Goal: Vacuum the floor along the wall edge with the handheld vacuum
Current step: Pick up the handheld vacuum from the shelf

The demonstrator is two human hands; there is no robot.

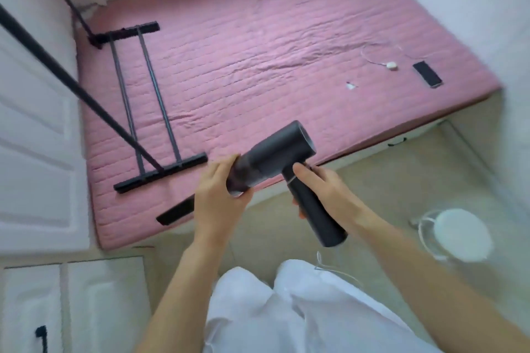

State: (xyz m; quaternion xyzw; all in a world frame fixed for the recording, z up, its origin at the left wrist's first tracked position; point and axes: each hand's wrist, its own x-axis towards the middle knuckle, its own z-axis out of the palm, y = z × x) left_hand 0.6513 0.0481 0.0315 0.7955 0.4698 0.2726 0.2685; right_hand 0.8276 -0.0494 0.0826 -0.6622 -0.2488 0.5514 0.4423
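Right hand grips the dark grey hard-plastic handheld vacuum by its handle; left hand cups the barrel's front end, lower centre of frame. Judged rigid, smooth, light; best held at the handle.

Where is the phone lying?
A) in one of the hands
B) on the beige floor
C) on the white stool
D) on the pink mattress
D: the dark phone lies flat on the pink mattress near its right edge, while both hands hold the handheld vacuum.
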